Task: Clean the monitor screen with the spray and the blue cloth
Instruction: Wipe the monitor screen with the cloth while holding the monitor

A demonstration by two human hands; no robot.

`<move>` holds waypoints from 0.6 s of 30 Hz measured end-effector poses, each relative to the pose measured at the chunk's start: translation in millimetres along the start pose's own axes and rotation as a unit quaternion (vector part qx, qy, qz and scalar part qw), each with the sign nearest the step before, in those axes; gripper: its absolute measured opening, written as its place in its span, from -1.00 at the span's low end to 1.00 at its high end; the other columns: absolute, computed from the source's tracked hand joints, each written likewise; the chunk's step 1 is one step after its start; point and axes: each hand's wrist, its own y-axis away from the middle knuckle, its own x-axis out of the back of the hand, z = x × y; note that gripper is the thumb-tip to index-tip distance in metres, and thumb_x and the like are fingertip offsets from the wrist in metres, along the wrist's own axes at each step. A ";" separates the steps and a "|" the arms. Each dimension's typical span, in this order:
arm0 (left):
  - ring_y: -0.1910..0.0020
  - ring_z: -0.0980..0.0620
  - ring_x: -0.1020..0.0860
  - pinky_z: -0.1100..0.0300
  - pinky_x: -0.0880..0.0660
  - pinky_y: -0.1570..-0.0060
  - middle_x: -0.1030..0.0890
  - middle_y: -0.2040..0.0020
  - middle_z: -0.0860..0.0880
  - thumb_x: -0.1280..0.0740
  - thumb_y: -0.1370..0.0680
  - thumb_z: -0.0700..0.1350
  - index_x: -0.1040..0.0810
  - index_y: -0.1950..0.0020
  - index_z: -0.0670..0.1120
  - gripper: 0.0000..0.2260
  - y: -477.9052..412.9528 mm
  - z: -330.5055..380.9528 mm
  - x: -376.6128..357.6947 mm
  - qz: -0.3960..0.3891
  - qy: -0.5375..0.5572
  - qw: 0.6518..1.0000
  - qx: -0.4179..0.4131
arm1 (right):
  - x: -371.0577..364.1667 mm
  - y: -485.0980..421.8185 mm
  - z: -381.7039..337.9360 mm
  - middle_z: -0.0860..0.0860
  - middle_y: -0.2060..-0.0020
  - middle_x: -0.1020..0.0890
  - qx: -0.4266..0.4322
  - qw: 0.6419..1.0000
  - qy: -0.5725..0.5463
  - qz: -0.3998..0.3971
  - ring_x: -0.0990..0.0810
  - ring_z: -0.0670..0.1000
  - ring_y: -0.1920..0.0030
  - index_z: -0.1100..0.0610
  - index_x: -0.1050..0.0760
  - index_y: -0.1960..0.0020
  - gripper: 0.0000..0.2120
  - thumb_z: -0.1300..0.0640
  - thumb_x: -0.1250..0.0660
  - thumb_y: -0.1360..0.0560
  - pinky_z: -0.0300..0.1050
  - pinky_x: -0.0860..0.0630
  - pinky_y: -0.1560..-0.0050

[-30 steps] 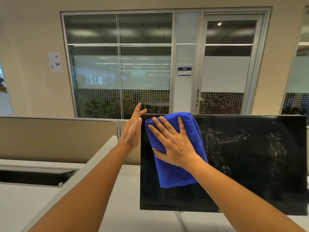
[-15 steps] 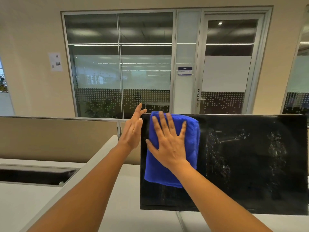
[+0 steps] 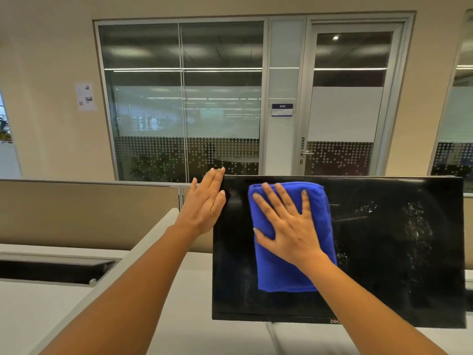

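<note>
Two hands are on the black monitor [image 3: 384, 278]. Its left part looks wiped, but wet spray marks [image 3: 416, 226] wait on the right side. The right hand [image 3: 289, 226], fingers spread flat, presses the folded blue cloth [image 3: 281, 272] on the upper left screen. The left hand [image 3: 204, 208], fingers straight, steadies the left edge. Lots of room lies rightward. No spray bottle shows.

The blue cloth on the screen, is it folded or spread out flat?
Folded. The blue cloth shows a thick doubled edge at its top, under the right hand.
</note>
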 end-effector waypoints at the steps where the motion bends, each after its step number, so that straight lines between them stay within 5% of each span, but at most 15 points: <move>1: -0.50 0.08 0.02 0.06 0.20 -0.46 -0.05 -0.53 -0.04 0.15 -0.48 0.02 0.03 -0.50 -0.07 -0.43 0.2 -0.5 -0.5 -0.002 -0.008 1.000 -0.001 | 1.1 3.0 7.2 -0.03 -0.49 -0.06 -0.037 0.999 0.001 0.003 0.00 0.01 -0.48 -0.05 0.01 -0.49 -0.31 -0.26 -0.07 -0.44 0.28 0.17 -0.40; 6: -0.50 0.09 0.06 0.06 0.22 -0.46 -0.02 -0.53 -0.03 0.15 -0.48 0.02 0.07 -0.50 -0.07 -0.42 1.5 -1.9 -2.9 -0.006 -0.014 1.000 -0.005 | 5.4 10.0 20.5 -0.02 -0.49 0.02 -0.263 0.963 -0.040 0.041 0.06 0.03 -0.47 -0.03 0.09 -0.49 -0.30 -0.26 0.01 -0.43 0.31 0.16 -0.37; 9: -0.50 0.09 0.07 0.06 0.23 -0.46 0.00 -0.54 -0.03 0.14 -0.48 0.03 0.08 -0.50 -0.07 -0.42 3.0 -2.9 -3.5 -0.006 -0.008 1.000 -0.005 | 4.9 1.6 5.0 0.00 -0.48 0.05 -0.317 0.944 -0.070 0.056 0.09 0.04 -0.47 0.00 0.11 -0.49 -0.31 -0.23 0.03 -0.45 0.36 0.13 -0.37; 13: -0.51 0.09 0.07 0.01 0.21 -0.47 0.00 -0.54 -0.03 0.13 -0.48 0.04 0.09 -0.50 -0.06 -0.41 1.7 -2.9 -5.5 -0.005 -0.014 1.000 0.000 | 2.5 -15.1 -22.0 0.01 -0.48 0.05 -0.264 0.960 -0.081 0.044 0.09 0.05 -0.48 0.03 0.10 -0.49 -0.32 -0.22 0.03 -0.47 0.35 0.16 -0.37; 18: -0.50 0.10 0.09 0.01 0.24 -0.46 0.03 -0.54 -0.03 0.20 -0.43 0.17 0.11 -0.50 -0.07 -0.34 2.5 -3.5 -8.2 0.001 -0.015 1.000 -0.006 | -3.3 -35.3 -63.3 0.01 -0.50 0.00 -0.092 0.994 -0.061 0.019 0.07 0.05 -0.49 0.02 0.05 -0.50 -0.32 -0.24 -0.04 -0.49 0.34 0.20 -0.38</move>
